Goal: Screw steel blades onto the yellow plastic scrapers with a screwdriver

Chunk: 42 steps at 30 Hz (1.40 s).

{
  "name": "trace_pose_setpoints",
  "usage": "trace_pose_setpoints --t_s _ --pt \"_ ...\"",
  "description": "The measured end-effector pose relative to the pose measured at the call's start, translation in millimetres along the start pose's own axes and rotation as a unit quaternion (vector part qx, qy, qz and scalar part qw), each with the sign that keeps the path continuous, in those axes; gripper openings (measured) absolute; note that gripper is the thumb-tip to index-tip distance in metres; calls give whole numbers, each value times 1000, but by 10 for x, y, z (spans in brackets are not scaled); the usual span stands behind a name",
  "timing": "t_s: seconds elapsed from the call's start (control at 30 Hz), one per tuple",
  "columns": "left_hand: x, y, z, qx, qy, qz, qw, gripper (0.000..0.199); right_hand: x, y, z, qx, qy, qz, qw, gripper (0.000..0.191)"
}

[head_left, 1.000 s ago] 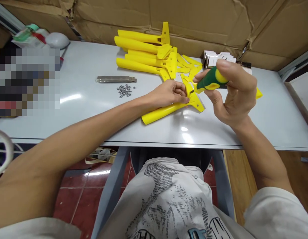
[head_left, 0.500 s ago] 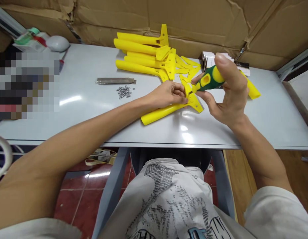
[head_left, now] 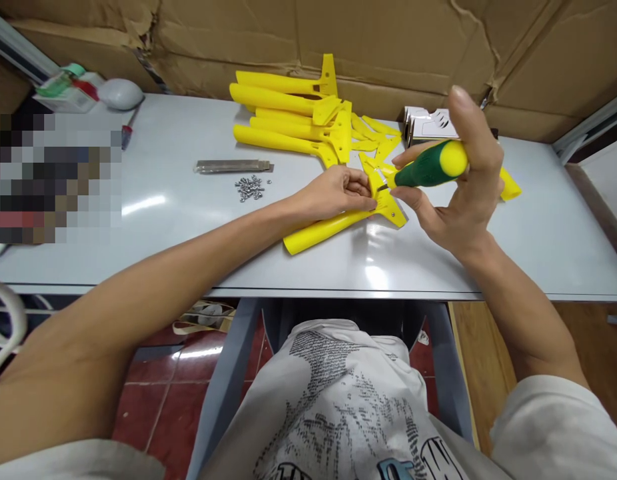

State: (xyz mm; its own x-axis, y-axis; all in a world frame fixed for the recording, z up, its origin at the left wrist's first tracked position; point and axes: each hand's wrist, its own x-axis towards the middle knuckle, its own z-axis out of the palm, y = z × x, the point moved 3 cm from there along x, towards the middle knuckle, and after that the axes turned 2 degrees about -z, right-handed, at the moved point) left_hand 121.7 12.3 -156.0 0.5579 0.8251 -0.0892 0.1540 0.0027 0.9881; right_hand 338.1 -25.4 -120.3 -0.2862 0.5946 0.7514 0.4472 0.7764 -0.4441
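The left hand's (head_left: 338,191) fingers pinch a yellow scraper (head_left: 328,230) where handle and head join; its handle slants down and left beneath them. The right hand's (head_left: 471,193) thumb and another finger grip a green-and-yellow screwdriver (head_left: 423,167) near its neck, one finger raised clear, and the tip points down at the scraper's head, just beside the left fingers. Left of the left fingers, loose screws (head_left: 249,188) lie on the white surface (head_left: 168,247), with a flat gray strip (head_left: 233,166) behind them. Beyond those fingers are a heap of yellow handles (head_left: 273,135) and, to its right, small yellow plates (head_left: 366,128). White packets (head_left: 433,123) stand behind the right fingers, and cardboard (head_left: 378,40) lines the back.
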Motion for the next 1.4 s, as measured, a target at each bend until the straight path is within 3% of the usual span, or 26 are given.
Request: trace_pose_setpoints --t_s 0.13,0.2,0.37,0.5,0.63,0.73,0.87,1.0,1.2,1.3,1.4 --pt "9 -9 -7 -2 -2 -3 1000 23 -53 -118 -16 10 60 -114 992 87" --pt "17 -24 -5 -10 -2 -5 1000 24 -58 -190 -37 22 107 -139 984 85" --pt "10 -30 -71 -11 -7 -21 1000 28 3 -264 -129 8 191 16 981 71" --pt "-22 16 -237 33 -21 -39 998 27 91 -99 -162 40 240 48 969 52" --pt "-62 60 -322 87 -24 -29 995 20 94 260 -136 163 192 183 950 51" --pt "-95 79 -269 169 -5 32 985 19 54 373 -136 214 118 228 942 46" --pt "-125 82 -138 319 10 118 940 16 57 363 -140 235 83 251 935 36" --pt "-144 97 -63 462 28 183 867 28 94 375 -87 254 74 292 919 46" --pt "-194 104 -60 590 35 234 772 37 114 323 -58 250 64 261 930 38" --pt "-219 81 -73 622 22 248 743 38 125 224 -99 223 77 229 944 37" --pt "-217 49 -81 625 22 261 735 34 132 144 -130 196 81 203 956 29"
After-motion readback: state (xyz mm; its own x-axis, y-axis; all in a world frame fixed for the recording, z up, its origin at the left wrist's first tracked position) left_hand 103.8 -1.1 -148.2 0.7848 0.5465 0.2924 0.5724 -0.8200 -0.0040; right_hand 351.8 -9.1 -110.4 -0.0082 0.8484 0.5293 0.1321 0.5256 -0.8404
